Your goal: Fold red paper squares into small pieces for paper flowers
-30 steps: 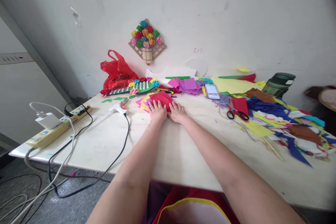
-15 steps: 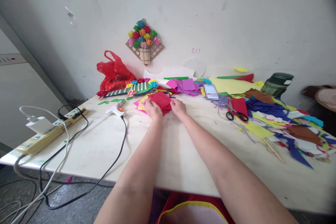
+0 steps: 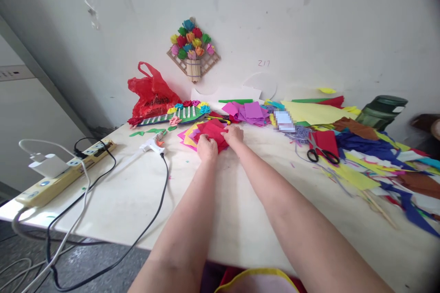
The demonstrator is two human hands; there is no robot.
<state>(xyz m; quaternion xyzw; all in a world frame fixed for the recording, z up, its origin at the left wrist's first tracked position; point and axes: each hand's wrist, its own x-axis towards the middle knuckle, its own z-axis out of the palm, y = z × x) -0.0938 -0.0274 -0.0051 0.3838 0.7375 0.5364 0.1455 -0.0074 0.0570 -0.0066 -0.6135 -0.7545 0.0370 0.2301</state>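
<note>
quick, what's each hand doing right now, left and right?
Left hand: fingers curled on the red paper, apparently gripping it.
Right hand: pinching the same paper's far edge.

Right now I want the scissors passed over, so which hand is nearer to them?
Right. The right hand rests on the red paper stack, on the side toward the scissors; the left hand lies farther off, on the stack's other side.

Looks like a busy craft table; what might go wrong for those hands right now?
The glue gun lies plugged in just beside the left hand; brushing its tip may burn. Both hands, the right hand too, press on the red paper squares, so the loose stack could slide. The black cord hangs off the table and could snag.
</note>
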